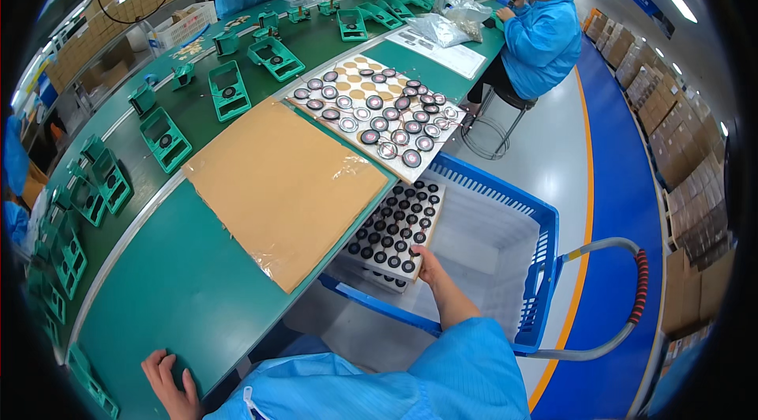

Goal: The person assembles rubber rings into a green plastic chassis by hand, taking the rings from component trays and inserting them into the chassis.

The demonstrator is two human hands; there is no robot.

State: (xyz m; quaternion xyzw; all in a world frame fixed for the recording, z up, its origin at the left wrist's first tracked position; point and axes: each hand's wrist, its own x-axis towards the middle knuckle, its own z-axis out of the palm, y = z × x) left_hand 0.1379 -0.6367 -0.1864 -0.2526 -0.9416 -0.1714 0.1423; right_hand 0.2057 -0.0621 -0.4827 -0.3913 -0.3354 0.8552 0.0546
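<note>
At the blue crate, my right hand [428, 264] grips the near right edge of a white foam tray [400, 271] full of small round black speakers [379, 256]. Its thumb shows on top; the other fingers are partly hidden. More of the same trays are stacked underneath. My left hand [172, 384] rests on the green table with its fingers apart, holding nothing. Ahead of it lies a flat brown cardboard sheet [284, 183]. Beyond the sheet, another white foam tray [355, 116] carries loose speakers, some turned silver side up, with several bare round recesses.
The blue crate [545, 262] stands right of the table, with a curved metal handle [640, 286] beside it. Green plastic housings [229, 90] line the conveyor on the left. A co-worker [541, 41] sits at the far right; others stand farther back. Plastic bags [442, 29] lie near them.
</note>
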